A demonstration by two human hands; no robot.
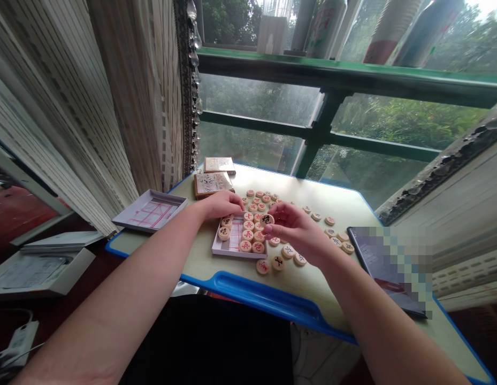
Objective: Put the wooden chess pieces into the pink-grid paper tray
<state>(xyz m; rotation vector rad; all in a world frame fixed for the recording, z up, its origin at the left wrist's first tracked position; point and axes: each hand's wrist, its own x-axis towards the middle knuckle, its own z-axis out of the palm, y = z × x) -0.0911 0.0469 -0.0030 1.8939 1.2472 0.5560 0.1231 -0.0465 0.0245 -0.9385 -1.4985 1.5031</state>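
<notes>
A shallow white box tray [216, 251] lies near the table's front edge, partly filled with round wooden Chinese chess pieces. Red-marked pieces [247, 236] form columns on its right side; two black-marked pieces [223, 233] sit at its left. My right hand [290, 222] pinches one black-marked chess piece [266, 220] between thumb and fingers above the tray's right edge. At the tray's far left corner, my left hand [224, 204] rests with fingers bent downward; whatever its fingertips touch is hidden.
Loose chess pieces [288, 251] lie right of and behind the tray. An open box lid [152, 211] sits at the left edge. Two small boxes [214, 183] stand at the back left, and a dark tablet-like object [387, 278] lies at right. The table [240, 283] has a blue rim.
</notes>
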